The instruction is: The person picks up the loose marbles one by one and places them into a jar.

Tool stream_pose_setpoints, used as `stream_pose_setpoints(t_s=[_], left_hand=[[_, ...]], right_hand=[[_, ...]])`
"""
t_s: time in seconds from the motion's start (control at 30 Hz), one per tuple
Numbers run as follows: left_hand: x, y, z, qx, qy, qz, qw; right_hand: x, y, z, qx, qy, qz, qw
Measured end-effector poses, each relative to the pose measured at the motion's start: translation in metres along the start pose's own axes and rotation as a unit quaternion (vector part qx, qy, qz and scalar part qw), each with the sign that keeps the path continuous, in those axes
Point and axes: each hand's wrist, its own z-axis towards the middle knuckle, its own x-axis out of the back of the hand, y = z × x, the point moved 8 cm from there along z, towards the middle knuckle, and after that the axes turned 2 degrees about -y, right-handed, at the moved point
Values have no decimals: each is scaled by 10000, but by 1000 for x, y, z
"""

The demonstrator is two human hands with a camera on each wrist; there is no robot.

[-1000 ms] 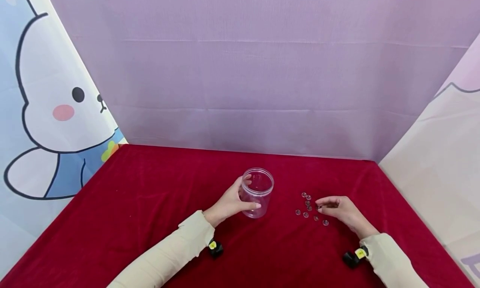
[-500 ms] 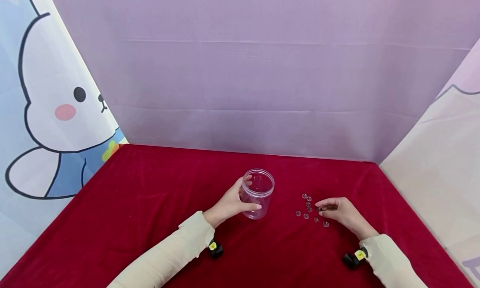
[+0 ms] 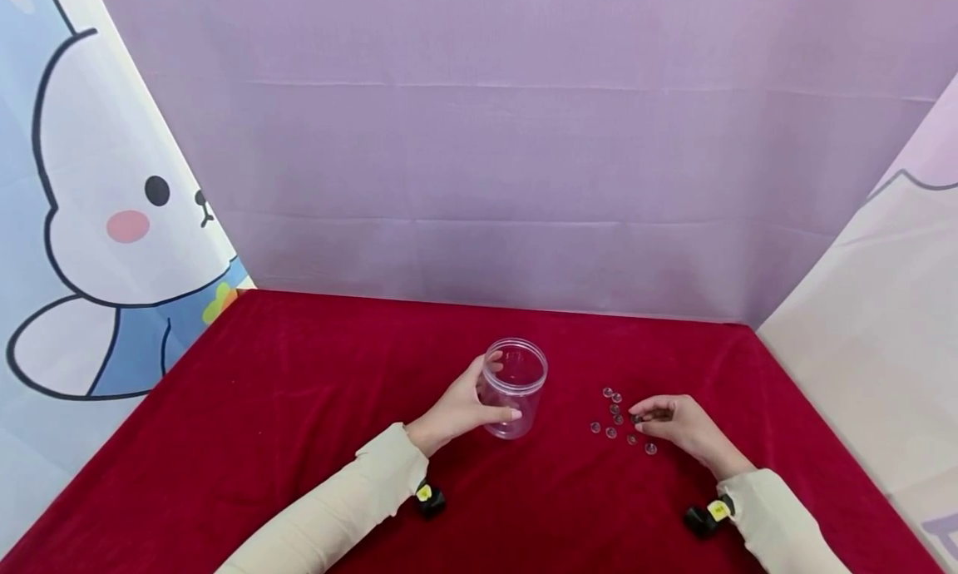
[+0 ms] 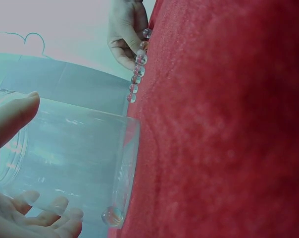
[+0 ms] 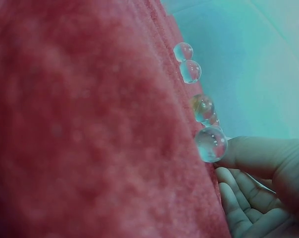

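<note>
While the left hand [image 3: 464, 403] grips a clear plastic jar [image 3: 525, 398] round its side, thumb across the front and the other fingers behind, the right hand [image 3: 681, 420] has its thumb and forefinger together on one glass marble [image 3: 636, 419]; how firmly they pinch it cannot be told. The jar stands upright, mouth upward, near the middle of the desk [image 3: 299, 391], which is covered in red cloth. In the left wrist view a marble with orange streaks [image 4: 112, 216] shows at the jar's base, seemingly inside it.

Eight loose marbles [image 3: 610, 432] lie on the cloth between the jar and the right hand, the nearest just beside its fingertips and all well apart from the jar. Both arms wear cream sleeves [image 3: 337, 499], with a small black device [image 3: 430, 502] at each wrist. Behind the desk hangs a lilac backdrop [image 3: 479, 150]; a panel with a cartoon rabbit [image 3: 105, 150] stands on the left.
</note>
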Motion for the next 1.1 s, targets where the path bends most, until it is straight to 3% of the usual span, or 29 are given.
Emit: stream_pose_setpoints(t_s=[0.2, 0.53, 0.67, 0.9, 1.1], left_hand=[[-1, 25, -13, 19, -44, -42, 10000], [-1, 28, -15, 67, -63, -46, 9999], [-1, 24, -12, 61, -67, -46, 9999], [-1, -2, 0, 51, -18, -104, 9999], [0, -4, 1, -58, -1, -72, 10000]], right_hand=[[1, 0, 0, -56, -5, -4, 10000], [1, 1, -1, -118, -3, 116, 9999], [1, 3, -2, -135, 14, 106, 9999], [1, 4, -2, -224, -10, 170, 9996], [2, 2, -2, -157, -60, 206, 9996]])
